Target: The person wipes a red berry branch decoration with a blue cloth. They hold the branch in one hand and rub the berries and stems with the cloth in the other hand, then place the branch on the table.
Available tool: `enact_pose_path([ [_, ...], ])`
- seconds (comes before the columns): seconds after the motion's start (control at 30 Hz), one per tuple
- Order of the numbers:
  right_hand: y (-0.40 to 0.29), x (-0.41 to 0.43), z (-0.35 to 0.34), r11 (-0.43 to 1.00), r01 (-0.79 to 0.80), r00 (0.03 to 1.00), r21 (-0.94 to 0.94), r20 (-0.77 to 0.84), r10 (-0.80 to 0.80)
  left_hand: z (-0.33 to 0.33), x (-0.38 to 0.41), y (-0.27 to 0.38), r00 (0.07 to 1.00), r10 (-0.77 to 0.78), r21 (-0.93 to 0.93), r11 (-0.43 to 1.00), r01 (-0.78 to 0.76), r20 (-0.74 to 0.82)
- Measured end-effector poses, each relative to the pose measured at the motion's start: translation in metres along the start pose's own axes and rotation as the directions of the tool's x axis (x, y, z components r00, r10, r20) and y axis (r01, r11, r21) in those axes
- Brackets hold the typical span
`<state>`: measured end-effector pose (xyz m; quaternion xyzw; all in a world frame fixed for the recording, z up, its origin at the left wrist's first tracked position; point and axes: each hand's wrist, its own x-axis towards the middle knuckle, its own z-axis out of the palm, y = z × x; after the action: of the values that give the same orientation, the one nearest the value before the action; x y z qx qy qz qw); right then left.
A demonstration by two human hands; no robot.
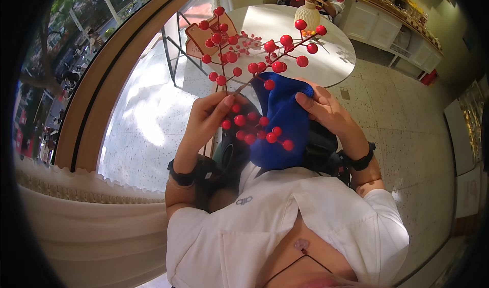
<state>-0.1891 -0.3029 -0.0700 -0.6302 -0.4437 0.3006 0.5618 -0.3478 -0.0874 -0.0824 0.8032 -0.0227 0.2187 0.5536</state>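
Observation:
Between the thumb and fingers of my left hand point(212, 114) is the stem of an artificial branch with red berries point(261, 66). Its twigs fork upward, and a lower cluster of berries hangs in front of a blue cloth point(282, 106). My right hand point(323, 106) pinches this cloth at its upper right edge, the thumb on the near side. The cloth hangs down over my lap, partly covered by the berries. Both wrists wear black bands.
Ahead stands a round white table point(324, 68) with another berry sprig point(248, 45) and a cream vase point(307, 16). A person point(337, 8) sits behind the vase. A brown-edged board point(208, 39) is at the table's left. Wooden window framing point(110, 74) runs along the left; white cabinets point(376, 24) line the back right.

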Motion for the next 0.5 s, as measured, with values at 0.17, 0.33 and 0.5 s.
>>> enact_pose_path([
  [0.17,0.004,0.003,0.009,0.994,0.089,0.996,-0.069,-0.023,-0.091,0.003,-0.004,0.007,1.000,-0.026,0.278,0.960,0.029,-0.016],
  [0.33,0.002,0.011,0.013,0.976,0.093,0.984,-0.198,0.165,-0.060,0.009,-0.009,0.006,0.999,0.034,0.415,0.910,-0.017,-0.034],
  [0.5,0.013,0.018,0.021,0.940,0.220,0.975,-0.259,0.056,-0.213,0.011,-0.008,0.009,0.993,0.110,0.482,0.873,-0.079,-0.037],
])
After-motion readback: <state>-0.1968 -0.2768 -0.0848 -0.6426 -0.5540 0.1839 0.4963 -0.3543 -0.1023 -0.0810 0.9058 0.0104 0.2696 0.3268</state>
